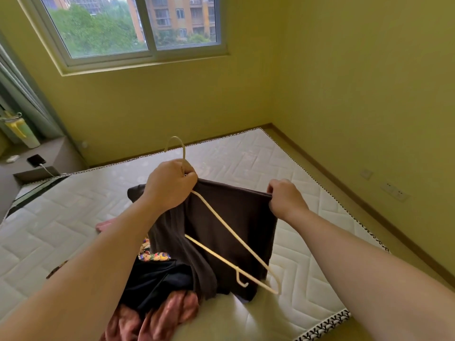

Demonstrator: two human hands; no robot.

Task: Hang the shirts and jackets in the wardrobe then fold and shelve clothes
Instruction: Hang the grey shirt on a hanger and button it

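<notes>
Item: dark brown garment [236,217], plain, soft, matte cloth, held up over the near middle of the bed [246,153], its top edge stretched taut between both hands and the rest hanging in loose folds toward the viewer. Left hand [170,185]: grip clamped on the neck of a cream hanger [221,225] together with the left end of the garment's top edge. Right hand [285,196]: grip closed on the right end of that edge. Hanger: thin, hook up above the left hand, one shoulder arm and the bottom bar slanting down to the near right across the cloth's near face; whether any part sits inside the garment cannot be told. Progress, by judgement: early; this piece is being fitted to its hanger and is not yet hung, and no wardrobe is in view. Remaining on the bed beneath: black garment [152,281], pink patterned garment [157,318], floral piece [150,253], all unfolded in a heap.
</notes>
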